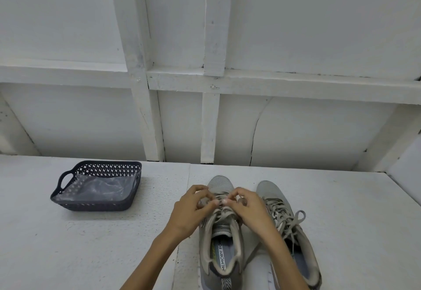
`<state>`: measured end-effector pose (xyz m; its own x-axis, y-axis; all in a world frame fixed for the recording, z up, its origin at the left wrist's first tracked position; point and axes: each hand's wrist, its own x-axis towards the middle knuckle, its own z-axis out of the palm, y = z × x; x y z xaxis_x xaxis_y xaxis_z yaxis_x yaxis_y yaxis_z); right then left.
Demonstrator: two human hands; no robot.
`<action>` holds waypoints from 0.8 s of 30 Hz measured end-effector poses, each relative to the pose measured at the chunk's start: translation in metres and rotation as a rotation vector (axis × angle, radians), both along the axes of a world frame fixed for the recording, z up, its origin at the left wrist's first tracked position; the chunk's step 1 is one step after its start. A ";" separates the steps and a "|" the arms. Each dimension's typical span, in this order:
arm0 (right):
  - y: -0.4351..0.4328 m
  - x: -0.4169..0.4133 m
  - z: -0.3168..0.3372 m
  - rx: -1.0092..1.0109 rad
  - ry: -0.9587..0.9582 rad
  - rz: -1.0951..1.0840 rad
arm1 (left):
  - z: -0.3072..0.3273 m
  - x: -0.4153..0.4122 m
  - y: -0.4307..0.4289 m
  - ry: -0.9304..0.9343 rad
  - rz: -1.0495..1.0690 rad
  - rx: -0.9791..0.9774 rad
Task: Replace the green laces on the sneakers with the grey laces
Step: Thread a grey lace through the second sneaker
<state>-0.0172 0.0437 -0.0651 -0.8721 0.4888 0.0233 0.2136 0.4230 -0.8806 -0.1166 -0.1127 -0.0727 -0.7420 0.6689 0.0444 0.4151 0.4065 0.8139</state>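
**Both hands on the left sneaker's lacing, toe pointing away from you**

Your fingertips [215, 202] meet over the middle of the left sneaker [219, 255]. Thumb and forefinger of the left hand [193, 212] and the right hand [248, 210] are curled in tight and appear to pinch the grey lace [224, 213], though the strand between them is too small to make out for certain.

The lacing lies directly under your fingers. The shoe's long axis runs near to far, heel toward you and toe away, so the lace crossings run left to right beneath your knuckles. Both hands are equally close, with the left coming in from the shoe's left flank and the right reaching across from over the gap between the two shoes.

Just beside it on the right stands the right sneaker [293, 232], parallel to it. It is already threaded in grey and tied in a bow [296, 218].

Well apart to the far left on the white table [91, 244] sits a dark lattice basket [109, 164]. A crumpled clear plastic bag [100, 188] lies inside it, and nothing green shows in the basket or on either shoe.

By this layout, you seem to be finishing the last shoe.
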 end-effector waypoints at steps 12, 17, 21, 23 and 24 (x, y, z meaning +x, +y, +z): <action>0.007 -0.013 0.015 0.346 -0.309 0.116 | 0.011 -0.006 0.005 -0.155 -0.022 -0.040; -0.005 -0.007 0.004 0.135 -0.228 0.065 | 0.011 0.000 0.006 0.040 -0.053 -0.164; -0.006 0.005 -0.010 -0.241 -0.058 -0.157 | -0.002 0.006 -0.002 0.007 0.049 -0.086; -0.006 0.006 -0.010 -0.275 -0.036 -0.180 | -0.005 0.007 -0.003 -0.015 0.067 -0.050; -0.006 0.006 -0.007 -0.265 -0.039 -0.164 | -0.003 0.007 -0.003 -0.018 0.065 -0.039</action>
<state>-0.0116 0.0375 -0.0722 -0.7790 0.6074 -0.1557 0.2957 0.1368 -0.9454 -0.1091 -0.1158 -0.0760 -0.7843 0.6204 0.0058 0.3726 0.4635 0.8039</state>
